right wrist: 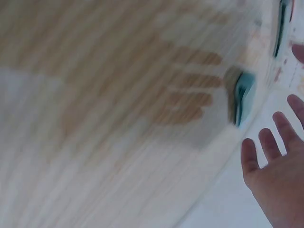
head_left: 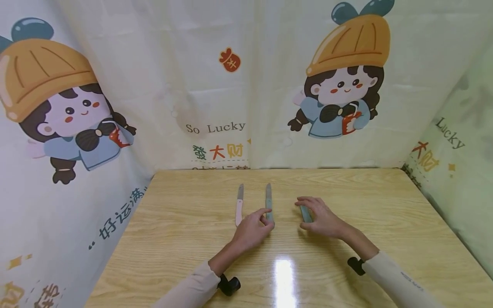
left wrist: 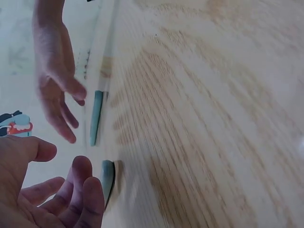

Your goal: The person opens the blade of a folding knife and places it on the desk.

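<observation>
Over the lower handle of an unfolded knife (head_left: 269, 201) with a green handle hovers my left hand (head_left: 252, 229), thumb and fingers loosely bent. In the left wrist view a gap shows between that hand (left wrist: 57, 194) and the green handle (left wrist: 108, 178). A shorter green piece, looking like a folded knife (head_left: 306, 214), lies on the table by my right hand (head_left: 321, 217). The right wrist view has the right fingers spread and apart from this folded knife (right wrist: 243, 99). Just left of the green knife lies an unfolded knife with a pink handle (head_left: 239, 211).
The wooden table (head_left: 185, 252) reaches back to a printed curtain (head_left: 269, 94), which also hangs along both sides. A bright reflection shows on the tabletop near the front. Black wrist cameras (head_left: 230, 285) are worn at both cuffs.
</observation>
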